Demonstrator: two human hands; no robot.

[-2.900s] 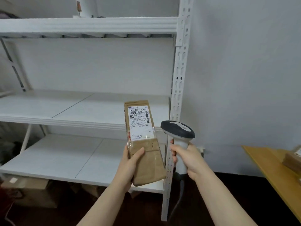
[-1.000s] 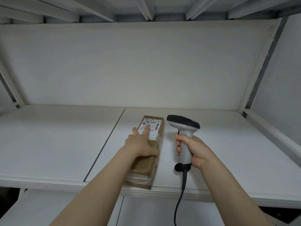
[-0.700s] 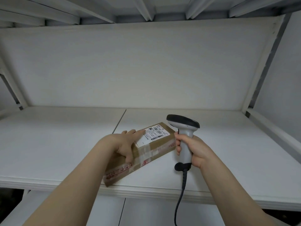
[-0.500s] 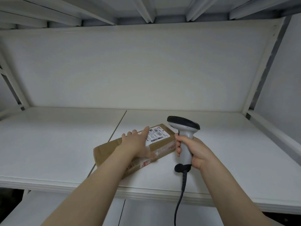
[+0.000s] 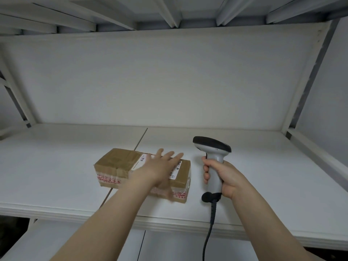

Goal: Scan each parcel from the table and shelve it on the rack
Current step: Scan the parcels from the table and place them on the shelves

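One parcel (image 5: 143,171) lies flat on the rack shelf (image 5: 263,166) — left hand (image 5: 160,169) spread flat over it, right hand (image 5: 224,178) gripping the scanner (image 5: 212,159); release remains.

A white rack shelf (image 5: 263,176) is carrying a single brown cardboard parcel (image 5: 114,164). The parcel is lying flat near the shelf's front edge, about midway along it, straddling the seam (image 5: 141,137) between the shelf's two panels, its label (image 5: 176,170) facing up.
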